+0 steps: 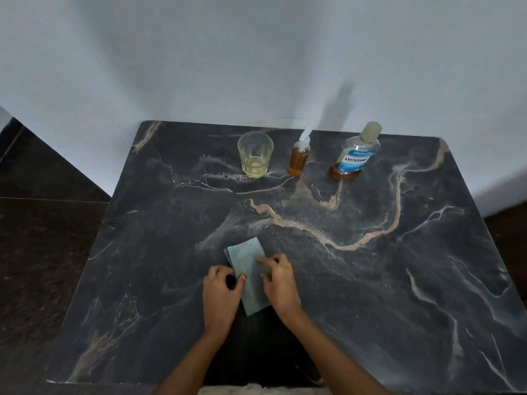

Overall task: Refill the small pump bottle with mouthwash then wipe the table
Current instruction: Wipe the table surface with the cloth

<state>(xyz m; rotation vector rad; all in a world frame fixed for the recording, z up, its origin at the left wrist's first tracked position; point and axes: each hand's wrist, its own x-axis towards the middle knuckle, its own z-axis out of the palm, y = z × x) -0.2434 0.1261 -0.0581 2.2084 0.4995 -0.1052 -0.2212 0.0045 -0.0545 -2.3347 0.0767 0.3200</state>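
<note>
A folded light-blue cloth (248, 266) lies flat on the dark marble table (370, 280) near the front middle. My left hand (221, 297) pinches its left edge between thumb and fingers. My right hand (281, 283) presses down on its right side with fingers spread over the fabric. At the back of the table stands the small pump bottle (299, 158), filled with amber liquid and capped with its white pump. To its right is the large mouthwash bottle (355, 155), cap on, with a low amber level.
A clear glass (255, 153) holding a little pale liquid stands left of the pump bottle. A pale wall rises behind the table. Dark tiled floor (42, 223) lies to the left, beyond the table's edge.
</note>
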